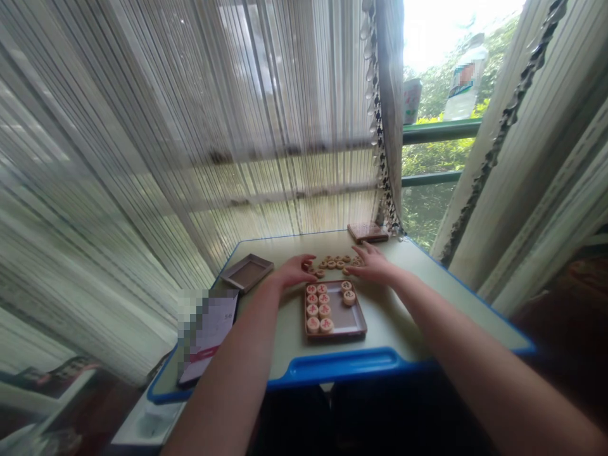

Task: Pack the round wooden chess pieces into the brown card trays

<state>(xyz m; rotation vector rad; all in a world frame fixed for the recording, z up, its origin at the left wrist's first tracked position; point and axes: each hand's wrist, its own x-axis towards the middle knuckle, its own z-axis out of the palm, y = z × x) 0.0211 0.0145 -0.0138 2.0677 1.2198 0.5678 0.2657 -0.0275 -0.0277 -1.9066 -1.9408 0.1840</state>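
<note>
A pile of round wooden Chinese chess pieces (336,262) lies on the table beyond a shallow box (338,315). At the pile's left edge my left hand (295,271) is open, its fingers curved around a few pieces without a visible grip. My right hand (375,263) is open on the right side, fingers spread over and beside the pieces. Inside the box, red-marked pieces (325,311) stand in two columns along the left. Two dark-marked pieces (349,297) sit at its upper right. Whether the fingertips touch any piece is hard to tell.
The pale table (403,316) has a blue rim. An empty box lid (248,272) lies at left, near a tablet-like screen (209,339). A flat brown box (367,232) sits at the far edge. Curtains hang behind; a bottle (468,79) and a can (411,100) stand on the railing.
</note>
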